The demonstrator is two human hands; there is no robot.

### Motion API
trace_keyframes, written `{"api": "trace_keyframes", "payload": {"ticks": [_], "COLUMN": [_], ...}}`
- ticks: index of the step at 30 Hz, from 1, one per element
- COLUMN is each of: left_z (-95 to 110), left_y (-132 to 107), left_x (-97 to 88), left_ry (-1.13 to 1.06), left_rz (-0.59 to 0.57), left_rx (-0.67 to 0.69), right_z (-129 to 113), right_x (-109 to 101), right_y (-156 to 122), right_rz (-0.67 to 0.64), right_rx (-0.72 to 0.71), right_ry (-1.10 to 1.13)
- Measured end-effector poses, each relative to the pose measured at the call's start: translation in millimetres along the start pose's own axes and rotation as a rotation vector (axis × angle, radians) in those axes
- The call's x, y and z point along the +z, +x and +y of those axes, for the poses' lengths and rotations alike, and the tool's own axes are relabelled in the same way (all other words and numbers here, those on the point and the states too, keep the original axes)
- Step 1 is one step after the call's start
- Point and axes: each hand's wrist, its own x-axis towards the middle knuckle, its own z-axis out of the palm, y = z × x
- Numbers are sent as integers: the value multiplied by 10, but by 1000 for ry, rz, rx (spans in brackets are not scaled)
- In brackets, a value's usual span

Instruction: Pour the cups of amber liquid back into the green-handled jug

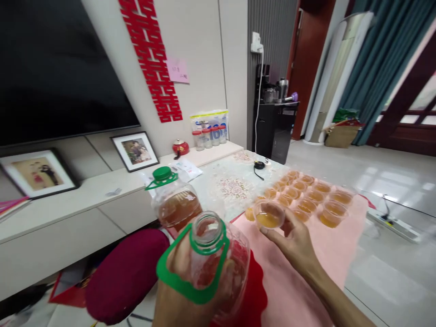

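Note:
My left hand (190, 290) is wrapped round the neck of a clear plastic jug (235, 254) with a green ring handle and no cap on its mouth. Between thumb and fingers, my right hand (293, 236) holds a clear plastic cup (269, 215) with some amber liquid in it. Beyond that hand, rows of similar cups (306, 206) of amber liquid stand on a pink cloth (340, 245). A second jug (177, 204), capped in green and holding brownish liquid, stands behind the first one. The lower part of the held jug is partly hidden by my left hand.
On the table (211, 181) lies a black tape measure (259, 165). A dark red stool (129, 272) is at the left, before a white cabinet (102, 186) with framed photos and red-lidded jars (206, 138). A power strip (395, 225) lies at the right.

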Motion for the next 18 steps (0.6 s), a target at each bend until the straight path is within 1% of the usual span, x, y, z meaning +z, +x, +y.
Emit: {"api": "trace_keyframes", "payload": {"ticks": [3,5,7,9,11,13,16,18], "left_z": [94,141,194,248,287,297,268,238], "left_y": [37,59,87,118,143,156,160,161], "left_x": [-6,-3,3,4,1,-3,2,12], "left_ry": [-63,-45,14,79,101,78,38,32], "left_rz": [-84,-95,-68,-31,-4,-2,-18,-1], "left_rx": [-120,-152,-104,-11,47,40,4,27], "right_z": [-361,-604,-821,-993,-1116,-1201,-1289,-1335], "right_x": [10,37,78,124,170,212,265,291], "right_y": [180,298,395,468,519,555,595,617], "right_rz": [-51,-78,-107,-128,-150,-167,-204,-224], "right_rx": [-270,-475,-636,-760,-854,-927,-996,-1031], "right_ry": [-175,-268,-341,-399,-430,-438,-441,-445]}}
